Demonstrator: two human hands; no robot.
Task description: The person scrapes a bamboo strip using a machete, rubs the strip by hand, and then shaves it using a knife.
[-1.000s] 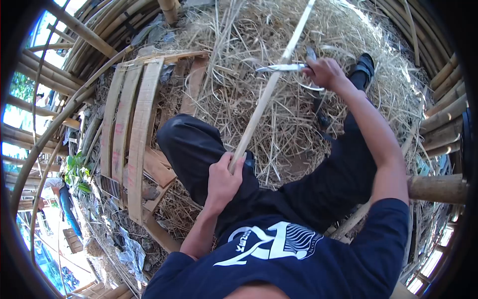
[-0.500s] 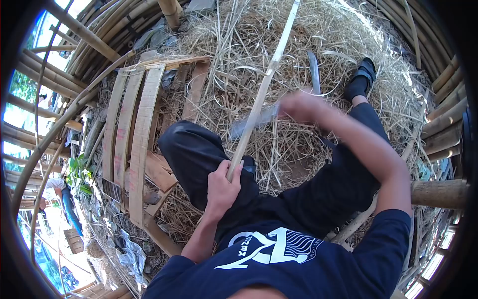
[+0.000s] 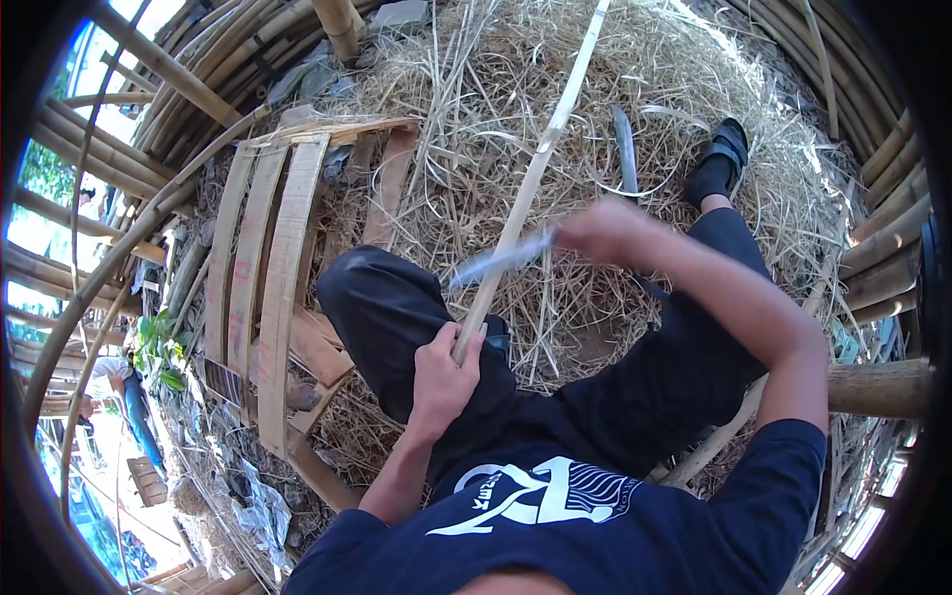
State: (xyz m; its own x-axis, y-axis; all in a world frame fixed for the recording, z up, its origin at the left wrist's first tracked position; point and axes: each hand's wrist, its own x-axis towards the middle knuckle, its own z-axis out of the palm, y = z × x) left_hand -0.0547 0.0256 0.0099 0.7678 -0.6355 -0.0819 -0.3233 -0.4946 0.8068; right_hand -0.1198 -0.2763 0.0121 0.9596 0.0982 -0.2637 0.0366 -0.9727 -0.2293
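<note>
A long pale bamboo strip slants from my lap up to the top of the view. My left hand is wrapped round its lower end beside my bent knee. My right hand is closed round the handle of a knife, whose slightly blurred blade lies across the strip above my left hand. A second blade rests on the shavings beyond my right hand; its handle end is hidden.
Straw-like shavings cover the ground. A wooden slatted pallet stands to the left. Bamboo poles line the right side and upper left. At the far left, a person bends outside the poles.
The knife has come down the strip toward my left hand, from high on the strip one second ago. My left hand keeps its hold, and the strip has tilted slightly.
</note>
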